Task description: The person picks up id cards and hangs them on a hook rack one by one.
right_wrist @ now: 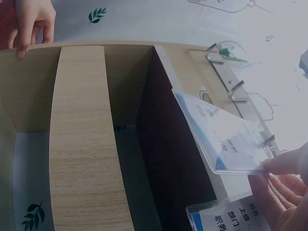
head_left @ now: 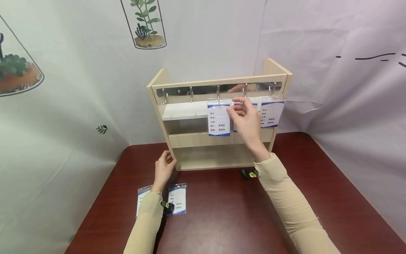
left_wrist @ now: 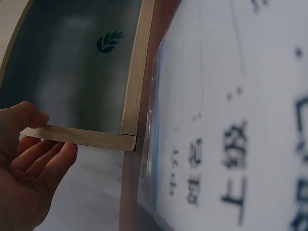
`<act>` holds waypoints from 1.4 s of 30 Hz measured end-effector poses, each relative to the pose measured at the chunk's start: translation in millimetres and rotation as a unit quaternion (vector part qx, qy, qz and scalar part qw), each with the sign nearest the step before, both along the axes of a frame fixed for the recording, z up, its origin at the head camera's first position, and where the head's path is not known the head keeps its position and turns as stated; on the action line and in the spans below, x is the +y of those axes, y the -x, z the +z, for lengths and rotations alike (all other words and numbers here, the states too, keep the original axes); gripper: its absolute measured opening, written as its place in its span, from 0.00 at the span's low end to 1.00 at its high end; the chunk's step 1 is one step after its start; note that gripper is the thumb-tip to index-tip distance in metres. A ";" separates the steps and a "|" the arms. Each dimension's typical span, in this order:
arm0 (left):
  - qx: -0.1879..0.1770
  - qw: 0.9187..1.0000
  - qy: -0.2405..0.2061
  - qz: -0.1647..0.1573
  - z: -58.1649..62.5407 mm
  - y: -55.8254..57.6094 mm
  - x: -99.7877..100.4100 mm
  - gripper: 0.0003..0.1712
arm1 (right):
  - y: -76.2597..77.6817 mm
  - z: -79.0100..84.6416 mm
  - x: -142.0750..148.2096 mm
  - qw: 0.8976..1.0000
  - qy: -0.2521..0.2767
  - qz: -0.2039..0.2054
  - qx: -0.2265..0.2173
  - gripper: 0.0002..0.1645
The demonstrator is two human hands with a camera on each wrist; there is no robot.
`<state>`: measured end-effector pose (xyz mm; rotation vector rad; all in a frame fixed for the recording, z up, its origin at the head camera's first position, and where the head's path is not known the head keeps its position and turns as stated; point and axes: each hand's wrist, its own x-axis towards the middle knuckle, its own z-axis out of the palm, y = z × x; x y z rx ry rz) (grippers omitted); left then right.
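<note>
A wooden shelf unit [head_left: 190, 140] stands on the table, with a metal hook rail [head_left: 200, 90] across its upper front. My right hand [head_left: 248, 123] pinches the upper right edge of a clear-sleeved name badge [head_left: 219, 121], whose top is at the middle hook [head_left: 218, 93]. In the right wrist view, thumb and fingers hold this badge [right_wrist: 226, 137] tilted near a hook; whether the hook passes through its slot I cannot tell. My left hand [head_left: 164, 168] grips the unit's left side panel [left_wrist: 86, 137] low down, thumb on one face and fingers on the other.
Another badge [head_left: 272, 114] hangs at the rightmost hook, and one beside it is partly behind my right hand. Two badges lie on the table by my left forearm, one [head_left: 177, 201] more visible. The two left hooks [head_left: 191, 94] bear nothing. A pale curtain surrounds the table [head_left: 222, 218].
</note>
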<state>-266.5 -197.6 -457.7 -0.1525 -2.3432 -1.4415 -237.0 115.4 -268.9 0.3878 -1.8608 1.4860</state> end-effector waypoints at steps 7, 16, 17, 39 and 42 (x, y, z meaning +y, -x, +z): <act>-0.003 1.000 0.000 -0.004 -1.3 0.8 -1.1 0.21 | -4.7 1.8 -1.4 1.000 -0.002 0.007 -0.002 0.18; 0.000 1.000 -0.001 -0.009 -1.3 2.3 -2.4 0.21 | -6.5 -4.2 4.2 1.000 0.016 0.010 -0.016 0.16; 0.001 1.000 0.000 -0.009 -1.2 2.5 -2.5 0.21 | -7.0 -4.9 5.4 1.000 0.018 0.011 -0.016 0.16; 0.003 1.000 -0.008 -0.012 -0.7 1.0 -1.9 0.20 | -24.2 -13.8 45.6 0.998 0.000 -0.051 -0.025 0.15; 0.003 1.000 -0.005 -0.013 -1.1 1.3 -1.5 0.20 | -26.4 -15.0 50.8 0.998 -0.001 -0.060 -0.024 0.15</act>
